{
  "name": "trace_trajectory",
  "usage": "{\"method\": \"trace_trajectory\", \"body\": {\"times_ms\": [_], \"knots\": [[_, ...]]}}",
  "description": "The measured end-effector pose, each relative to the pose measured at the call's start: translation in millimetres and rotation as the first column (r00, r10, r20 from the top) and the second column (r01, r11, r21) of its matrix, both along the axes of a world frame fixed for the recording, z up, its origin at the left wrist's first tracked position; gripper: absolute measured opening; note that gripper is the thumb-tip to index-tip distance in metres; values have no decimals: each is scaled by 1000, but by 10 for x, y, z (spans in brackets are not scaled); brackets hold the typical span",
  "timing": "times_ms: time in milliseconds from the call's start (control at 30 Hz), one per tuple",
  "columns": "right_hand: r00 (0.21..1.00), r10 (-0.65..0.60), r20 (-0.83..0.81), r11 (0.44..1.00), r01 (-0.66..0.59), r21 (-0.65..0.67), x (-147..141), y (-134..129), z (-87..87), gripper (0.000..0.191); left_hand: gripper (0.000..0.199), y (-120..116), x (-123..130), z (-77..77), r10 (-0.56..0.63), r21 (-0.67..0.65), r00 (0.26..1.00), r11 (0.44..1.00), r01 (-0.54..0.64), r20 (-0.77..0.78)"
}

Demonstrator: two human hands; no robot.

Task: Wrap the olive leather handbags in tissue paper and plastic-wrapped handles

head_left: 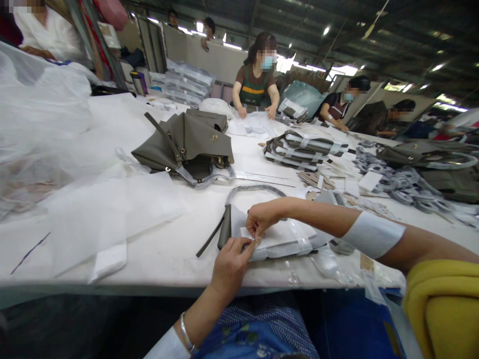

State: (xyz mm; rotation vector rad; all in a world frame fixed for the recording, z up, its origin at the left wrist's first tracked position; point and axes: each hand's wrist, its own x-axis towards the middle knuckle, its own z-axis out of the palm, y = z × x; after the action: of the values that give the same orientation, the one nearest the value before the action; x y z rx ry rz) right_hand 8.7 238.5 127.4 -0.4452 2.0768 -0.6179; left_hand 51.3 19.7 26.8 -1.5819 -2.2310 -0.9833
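Note:
A grey-green handbag [225, 228], partly wrapped in white paper and clear tape, lies on the table in front of me. Its plastic-covered handle [258, 188] arches away on the far side, and a dark strap [210, 238] sticks out to the left. My left hand [231, 264] grips the near left edge of this bag with bent fingers. Just above it, my right hand [265, 215] is closed in a pinch over the white wrapping. The fingertips of both hands meet there; whatever the right fingers hold is hidden.
An open handbag [190, 142] stands beyond, left of centre. Wrapped bags are stacked [303, 147] behind to the right, near coiled plastic-wrapped handles [404, 187]. White sheets [108, 214] cover the left of the table [160, 259]. A masked co-worker [258, 80] handles white wrapping across it.

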Motion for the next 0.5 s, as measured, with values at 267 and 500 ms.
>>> {"method": "trace_trajectory", "body": {"times_ms": [267,500], "knots": [[1000,-2,-6,996,2,85,-11,-11,34,30,56,0,9,19,6,-19,999,1000,-5,37],[953,252,-167,907,-173,385,-37,-232,89,23,48,4,6,-72,33,3,999,999,-33,42]]}}
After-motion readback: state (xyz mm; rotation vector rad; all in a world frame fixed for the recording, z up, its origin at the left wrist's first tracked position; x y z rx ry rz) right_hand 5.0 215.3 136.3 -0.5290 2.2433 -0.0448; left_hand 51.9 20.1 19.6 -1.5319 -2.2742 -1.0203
